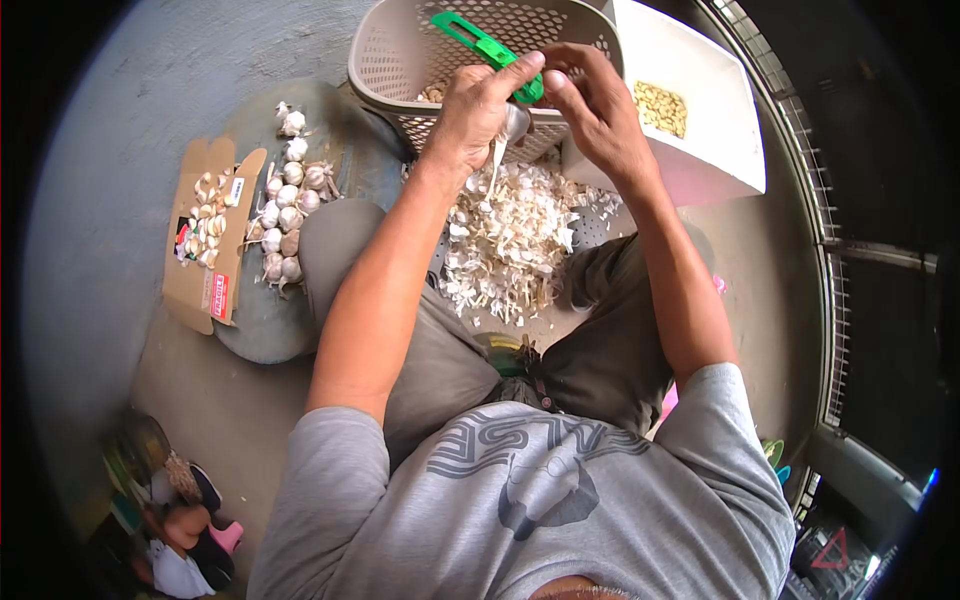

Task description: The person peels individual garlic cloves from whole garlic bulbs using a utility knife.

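My left hand (470, 120) is closed, its thumb against a green utility knife (475, 40) that points up and to the left. Below the knife, the same fingers hold a garlic bulb (516, 124), mostly hidden, with a pale dry stem hanging down. Close to the knife's lower end is my right hand (605, 115), its thumb and forefinger bent together; whatever they pinch is hidden. Both hands are raised in front of a perforated beige basket (385, 75). Beneath them lies a heap of garlic skins (510, 240).
Whole garlic bulbs (288, 195) lie on a round dark stool (270, 340) at the left, beside an opened cardboard box (190, 290) with loose cloves (207, 220). Peeled cloves (660, 108) sit in a white foam box (725, 130) at the right. Assorted items (185, 525) are at lower left.
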Motion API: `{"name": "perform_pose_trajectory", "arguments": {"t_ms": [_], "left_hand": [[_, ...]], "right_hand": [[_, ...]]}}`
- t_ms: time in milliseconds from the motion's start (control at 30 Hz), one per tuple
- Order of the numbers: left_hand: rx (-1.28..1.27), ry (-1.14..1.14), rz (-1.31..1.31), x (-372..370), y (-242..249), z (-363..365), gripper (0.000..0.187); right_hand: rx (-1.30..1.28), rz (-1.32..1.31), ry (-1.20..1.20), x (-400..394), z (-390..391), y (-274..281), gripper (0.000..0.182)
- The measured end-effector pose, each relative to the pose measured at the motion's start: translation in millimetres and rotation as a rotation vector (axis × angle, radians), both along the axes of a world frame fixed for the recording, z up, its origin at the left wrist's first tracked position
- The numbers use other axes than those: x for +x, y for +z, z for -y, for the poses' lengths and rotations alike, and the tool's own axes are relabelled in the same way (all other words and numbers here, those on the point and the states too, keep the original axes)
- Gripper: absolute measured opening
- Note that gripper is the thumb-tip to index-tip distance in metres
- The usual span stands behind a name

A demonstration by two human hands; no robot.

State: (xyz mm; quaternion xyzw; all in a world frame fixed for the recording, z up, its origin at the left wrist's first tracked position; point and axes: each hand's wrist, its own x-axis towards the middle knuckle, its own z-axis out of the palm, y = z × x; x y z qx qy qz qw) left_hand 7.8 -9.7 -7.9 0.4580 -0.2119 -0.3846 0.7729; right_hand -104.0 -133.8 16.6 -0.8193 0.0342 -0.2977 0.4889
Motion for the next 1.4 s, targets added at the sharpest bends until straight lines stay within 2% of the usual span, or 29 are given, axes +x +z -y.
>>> {"name": "perform_pose_trajectory", "arguments": {"t_ms": [33, 67, 100, 167, 233, 267, 367, 400, 433, 500, 567, 633, 700, 767, 833, 900, 933, 967, 1067, 1167, 1267, 1400], "left_hand": [[0.003, -0.1, 0.005, -3.5, -1.4, 1.3, 0.023], [0.007, -0.199, 0.009, -6.8, -3.1, 1.9, 0.022], [0.011, -0.297, 0.011, -11.3, -3.5, 1.9, 0.021], [0.203, -0.273, 0.353, -20.5, -2.3, 2.9, 0.02], [0.361, -0.291, 0.68, -19.2, -5.6, 4.4, 0.021], [0.319, -0.235, 0.664, -19.7, -17.9, 7.9, 0.022], [0.157, -0.242, 0.121, -18.0, -10.3, 4.3, 0.023], [0.136, -0.106, -0.041, -16.2, -12.0, 7.2, 0.027], [0.163, -0.017, -0.057, -12.1, -8.5, 3.8, 0.031], [0.035, -0.029, -0.281, 10.6, -24.8, 1.8, 0.032], [-0.024, 0.021, -0.291, 21.9, -31.6, -0.4, 0.029], [-0.078, 0.119, -0.328, 14.0, -31.1, 3.8, 0.028], [-0.085, 0.144, -0.321, 5.7, -27.6, 4.7, 0.028], [-0.145, 0.146, -0.352, -0.9, -22.6, 0.8, 0.027], [-0.186, 0.118, -0.356, -9.0, -16.6, -1.3, 0.028], [-0.226, 0.085, -0.36, -14.4, -11.4, 2.0, 0.028], [-0.24, 0.056, -0.322, -15.5, -16.0, 4.4, 0.034], [-0.191, 0.097, -0.311, -13.9, -17.4, 5.8, 0.035], [-0.097, 0.188, -0.28, -7.4, -15.8, 5.9, 0.04], [-0.129, 0.153, -0.247, 3.9, -12.8, -1.8, 0.031], [-0.067, 0.175, -0.131, 4.0, -9.2, -3.8, 0.039], [0.004, 0.251, -0.063, 1.3, -10.2, 0.7, 0.045]], "right_hand": [[-0.027, -0.098, 0.032, -5.0, -0.6, 8.4, 0.049], [0.108, -0.22, 0.138, -3.4, 14.6, -1.9, 0.059], [0.393, -0.248, 0.223, 1.4, 27.1, -22.3, 0.058], [0.677, -0.373, 0.251, 1.1, 37.2, -21.9, 0.056], [0.641, -0.262, 0.159, 3.0, 28.6, -25.7, 0.043], [0.66, -0.207, 0.14, 6.2, 34.0, -35.9, 0.039], [0.811, -0.041, 0.033, 1.0, 35.7, -17.0, 0.027], [0.711, -0.024, 0.017, -3.6, 39.1, -9.9, 0.028], [0.61, -0.005, 0.003, -8.6, 44.3, -4.1, 0.028], [0.47, -0.143, 0.046, -14.6, 39.0, 1.1, 0.031], [0.351, -0.291, 0.098, -19.9, 16.1, 5.8, 0.031], [0.376, -0.373, 0.1, -16.3, -7.3, -4.5, 0.038], [0.308, -0.329, 0.096, -10.9, -19.4, -15.3, 0.039], [0.404, -0.239, 0.09, -7.5, -17.2, -10.6, 0.033], [0.509, -0.148, 0.095, -2.3, -13.2, -6.8, 0.031], [0.51, -0.113, 0.063, 0.2, -12.3, -6.4, 0.023], [0.517, -0.097, 0.071, 1.2, -11.9, -10.5, 0.021], [0.525, -0.083, 0.078, 1.8, -11.6, -13.3, 0.019], [0.373, -0.183, 0.093, 1.4, -9.9, -14.1, 0.02], [0.295, -0.264, 0.09, -2.1, -15.8, -11.1, 0.023], [0.277, -0.371, 0.073, -11.5, -22.1, 10.6, 0.026], [0.144, -0.376, 0.056, -20.3, -29.8, 17.9, 0.027]]}}
